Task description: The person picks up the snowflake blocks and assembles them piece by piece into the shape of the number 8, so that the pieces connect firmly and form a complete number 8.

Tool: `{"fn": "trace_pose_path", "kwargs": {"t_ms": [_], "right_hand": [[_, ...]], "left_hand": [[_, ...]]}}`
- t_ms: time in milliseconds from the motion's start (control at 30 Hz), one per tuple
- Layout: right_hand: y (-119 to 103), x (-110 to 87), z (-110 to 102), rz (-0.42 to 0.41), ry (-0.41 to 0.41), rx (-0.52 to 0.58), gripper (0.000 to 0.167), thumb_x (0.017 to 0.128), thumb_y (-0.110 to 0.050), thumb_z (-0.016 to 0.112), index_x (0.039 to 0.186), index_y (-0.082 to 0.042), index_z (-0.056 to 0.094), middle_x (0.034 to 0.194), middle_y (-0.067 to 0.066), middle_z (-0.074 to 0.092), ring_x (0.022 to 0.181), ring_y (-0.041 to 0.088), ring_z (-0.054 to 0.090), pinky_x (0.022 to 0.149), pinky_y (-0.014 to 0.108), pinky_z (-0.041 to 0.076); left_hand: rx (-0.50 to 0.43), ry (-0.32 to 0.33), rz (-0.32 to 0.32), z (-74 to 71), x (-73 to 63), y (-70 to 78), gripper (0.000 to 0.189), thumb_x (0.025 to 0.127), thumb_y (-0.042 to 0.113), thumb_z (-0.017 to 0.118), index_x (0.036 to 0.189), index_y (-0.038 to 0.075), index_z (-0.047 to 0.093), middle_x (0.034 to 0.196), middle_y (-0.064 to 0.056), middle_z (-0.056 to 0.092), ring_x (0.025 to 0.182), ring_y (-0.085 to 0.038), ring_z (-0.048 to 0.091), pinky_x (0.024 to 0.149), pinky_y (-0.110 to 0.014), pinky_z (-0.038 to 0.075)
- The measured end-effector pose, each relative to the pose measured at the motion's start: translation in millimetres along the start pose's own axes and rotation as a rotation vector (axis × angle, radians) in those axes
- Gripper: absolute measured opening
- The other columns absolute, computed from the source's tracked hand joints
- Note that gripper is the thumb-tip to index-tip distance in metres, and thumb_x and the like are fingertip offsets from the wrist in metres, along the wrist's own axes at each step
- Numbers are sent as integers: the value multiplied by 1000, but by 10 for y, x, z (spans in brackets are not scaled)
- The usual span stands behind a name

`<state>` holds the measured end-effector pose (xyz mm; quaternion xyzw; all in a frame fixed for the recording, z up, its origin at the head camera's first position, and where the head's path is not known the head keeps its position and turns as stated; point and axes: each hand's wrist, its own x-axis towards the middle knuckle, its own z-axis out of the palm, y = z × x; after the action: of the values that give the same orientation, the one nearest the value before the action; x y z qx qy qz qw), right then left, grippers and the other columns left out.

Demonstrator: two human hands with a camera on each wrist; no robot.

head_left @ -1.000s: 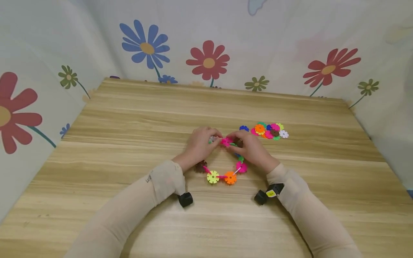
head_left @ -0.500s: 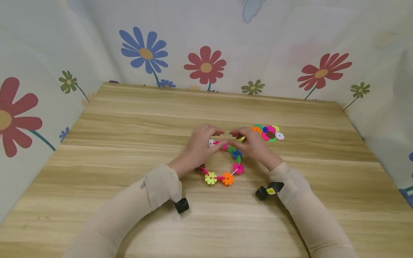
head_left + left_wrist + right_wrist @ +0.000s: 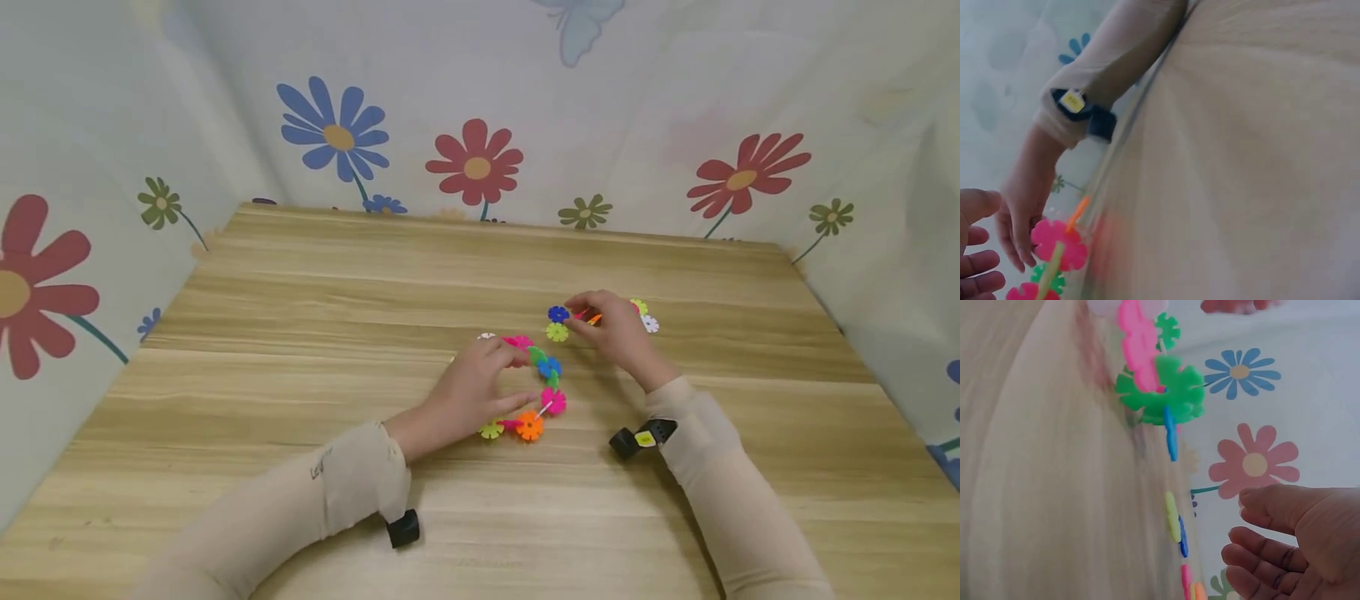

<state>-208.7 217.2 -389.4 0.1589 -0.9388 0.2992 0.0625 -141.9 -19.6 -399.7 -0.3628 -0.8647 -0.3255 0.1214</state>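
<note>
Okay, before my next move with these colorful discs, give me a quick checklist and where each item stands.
1. Right hand free: ok; the right wrist view shows no disc in its fingers.
2. Left hand free: ok; it grips no disc.
3. Loose discs close by: ok; a dark blue disc and a lime disc lie near the right fingertips.
4. Those two apart from the disc chain: ok; a gap shows.
5. Whole chain visible: not ok; the left hand covers its left side.
6. Chain fully joined: cannot tell.
</note>
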Motion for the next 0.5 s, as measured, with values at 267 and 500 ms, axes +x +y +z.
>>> {"fn": "trace_pose_path", "kwargs": {"t_ms": [267, 500], "right_hand": [[72, 61, 37, 11, -104, -18, 26, 89, -13, 68, 110, 2, 67, 95, 17, 68, 88, 29, 63, 80, 41, 52], [111, 98, 120, -4, -130, -62, 28, 86, -17, 72, 108, -1, 69, 90, 14, 65, 85, 26, 60, 78, 38, 50]], "left_hand": [[114, -88, 40, 86, -152, 123, 39, 78, 38, 79, 104, 12, 66, 99, 0, 64, 97, -17, 59, 91, -33, 47], [188, -198, -17, 128, -207, 160, 47, 76, 49, 77, 104, 14, 65, 97, 2, 63, 95, -16, 58, 90, -34, 42]]}}
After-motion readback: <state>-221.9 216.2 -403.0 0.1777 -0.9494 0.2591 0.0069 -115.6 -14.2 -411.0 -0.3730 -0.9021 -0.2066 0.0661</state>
